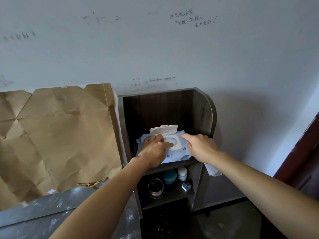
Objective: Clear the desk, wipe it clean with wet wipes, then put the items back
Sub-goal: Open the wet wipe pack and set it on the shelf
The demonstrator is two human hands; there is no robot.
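Wipes pack point(174, 156) sat on the top shelf of the dark wood shelf unit point(206, 114) in my feed. Its long axis ran left to right along the shelf. Its lid point(163, 129) was flipped open and stood up on the far side toward the wall, so the opening faced up and the print read from my side.

Sweeping from the left: a big creased sheet of brown paper point(57, 135) was flat against the wall, with the grey mottled desk point(43, 213) below it and the shelf unit just beside the desk's right end.

The left hand point(154, 150) lay on the left half of the wipes pack, fingers bent, with one fingertip point(171, 144) right at the white opening. Honestly couldn't tell if it was pinching a wipe.

The right hand point(201, 146) rested on the pack's right end, index finger stretched out and the others bent under. A white wipe point(213, 170) hung below that wrist past the shelf edge. I couldn't tell if the hand held it.

On the lower shelf were a glass jar point(155, 188), a teal tub point(170, 176), a white bottle point(182, 173) and a small square bottle point(186, 185) in front of that one. A dark red door frame point(302, 161) was at the far right.
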